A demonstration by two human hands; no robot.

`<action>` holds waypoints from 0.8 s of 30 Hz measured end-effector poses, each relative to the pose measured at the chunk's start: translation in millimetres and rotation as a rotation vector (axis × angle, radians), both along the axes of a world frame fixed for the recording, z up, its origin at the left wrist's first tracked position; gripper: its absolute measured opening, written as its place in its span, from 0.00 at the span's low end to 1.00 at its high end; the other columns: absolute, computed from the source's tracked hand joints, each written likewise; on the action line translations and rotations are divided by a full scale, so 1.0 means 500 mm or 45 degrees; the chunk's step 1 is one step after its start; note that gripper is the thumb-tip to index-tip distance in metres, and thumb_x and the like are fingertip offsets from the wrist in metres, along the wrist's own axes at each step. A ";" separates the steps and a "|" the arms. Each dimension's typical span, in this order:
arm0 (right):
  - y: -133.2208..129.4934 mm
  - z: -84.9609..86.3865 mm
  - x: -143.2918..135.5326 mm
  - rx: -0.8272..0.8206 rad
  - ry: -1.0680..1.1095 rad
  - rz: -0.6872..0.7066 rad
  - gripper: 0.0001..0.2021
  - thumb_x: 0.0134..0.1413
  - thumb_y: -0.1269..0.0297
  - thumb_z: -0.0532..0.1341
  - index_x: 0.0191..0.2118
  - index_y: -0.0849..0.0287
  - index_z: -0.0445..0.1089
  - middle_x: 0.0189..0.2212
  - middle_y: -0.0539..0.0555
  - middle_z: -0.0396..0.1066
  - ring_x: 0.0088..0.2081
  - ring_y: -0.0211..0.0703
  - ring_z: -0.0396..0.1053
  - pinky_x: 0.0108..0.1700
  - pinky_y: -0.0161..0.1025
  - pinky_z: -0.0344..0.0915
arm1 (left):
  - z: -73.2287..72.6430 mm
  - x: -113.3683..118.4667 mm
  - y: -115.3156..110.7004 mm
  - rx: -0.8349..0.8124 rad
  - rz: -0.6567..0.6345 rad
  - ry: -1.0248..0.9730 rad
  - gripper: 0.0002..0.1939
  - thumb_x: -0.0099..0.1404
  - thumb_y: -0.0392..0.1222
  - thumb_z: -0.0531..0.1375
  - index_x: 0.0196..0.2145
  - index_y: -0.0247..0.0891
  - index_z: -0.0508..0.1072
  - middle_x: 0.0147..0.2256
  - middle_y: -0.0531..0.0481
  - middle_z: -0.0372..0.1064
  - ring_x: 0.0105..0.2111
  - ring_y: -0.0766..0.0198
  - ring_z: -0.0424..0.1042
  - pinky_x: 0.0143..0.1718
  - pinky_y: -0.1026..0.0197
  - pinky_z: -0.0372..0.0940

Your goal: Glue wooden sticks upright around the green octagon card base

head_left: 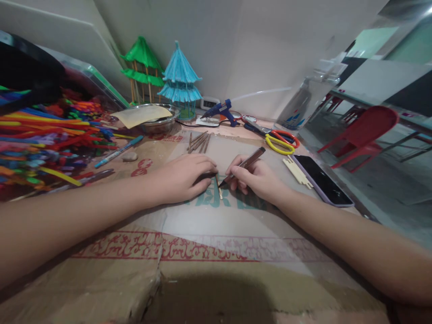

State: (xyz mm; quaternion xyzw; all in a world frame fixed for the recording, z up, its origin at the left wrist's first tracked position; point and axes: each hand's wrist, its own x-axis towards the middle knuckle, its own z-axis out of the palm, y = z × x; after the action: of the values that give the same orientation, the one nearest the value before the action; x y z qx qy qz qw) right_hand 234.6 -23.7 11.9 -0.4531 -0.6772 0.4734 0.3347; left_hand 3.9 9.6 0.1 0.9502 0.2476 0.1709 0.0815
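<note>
My right hand (258, 177) is closed around a brown marker pen (249, 161), whose dark tip points down at a thin wooden stick (219, 190). The tip touches or nearly touches the stick's side. My left hand (187, 175) rests on the table with curled fingers, its fingertips holding the stick's far end down. Just beyond that hand lie several brown-coloured sticks (200, 141). To the right of my right hand are pale, uncoloured sticks (297, 172) in a row.
Pipe cleaners (50, 144) are heaped at left, near a blue pen (119, 151). Behind stand a metal bowl (158, 123), a green pavilion model (143, 67), a blue one (180, 76) and a glue gun (221, 110). Scissors (280, 139) and a phone (322, 180) lie at right.
</note>
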 end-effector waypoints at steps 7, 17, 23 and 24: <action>-0.005 0.003 0.004 -0.065 0.048 0.149 0.09 0.55 0.59 0.62 0.31 0.59 0.67 0.17 0.47 0.70 0.16 0.31 0.61 0.18 0.29 0.55 | -0.003 0.002 0.003 0.013 -0.008 -0.018 0.14 0.73 0.41 0.52 0.49 0.35 0.73 0.51 0.39 0.73 0.53 0.51 0.71 0.56 0.47 0.65; 0.004 -0.004 -0.003 0.072 0.010 -0.071 0.09 0.59 0.58 0.61 0.34 0.58 0.67 0.20 0.47 0.71 0.15 0.30 0.60 0.18 0.29 0.56 | 0.002 0.001 -0.001 -0.016 0.013 -0.010 0.13 0.72 0.41 0.53 0.47 0.36 0.74 0.50 0.40 0.73 0.52 0.51 0.71 0.55 0.46 0.66; 0.006 -0.005 -0.002 0.078 -0.005 -0.074 0.09 0.60 0.58 0.60 0.34 0.58 0.67 0.20 0.47 0.71 0.15 0.31 0.61 0.18 0.30 0.56 | 0.001 0.002 0.001 -0.018 0.019 -0.005 0.13 0.72 0.41 0.53 0.47 0.36 0.73 0.50 0.40 0.73 0.52 0.51 0.71 0.55 0.46 0.66; 0.005 -0.004 -0.002 0.074 -0.011 -0.067 0.09 0.60 0.58 0.60 0.34 0.58 0.67 0.20 0.47 0.71 0.15 0.31 0.60 0.18 0.30 0.56 | 0.001 0.002 0.001 -0.016 0.018 -0.004 0.13 0.72 0.41 0.53 0.47 0.36 0.73 0.50 0.40 0.73 0.52 0.51 0.71 0.55 0.46 0.65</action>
State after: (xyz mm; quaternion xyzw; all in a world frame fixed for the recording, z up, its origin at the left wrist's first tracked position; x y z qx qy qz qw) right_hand 233.7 -20.9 9.8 -0.4629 -0.6799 0.4426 0.3572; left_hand 5.0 10.0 0.5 0.9476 0.2553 0.1712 0.0867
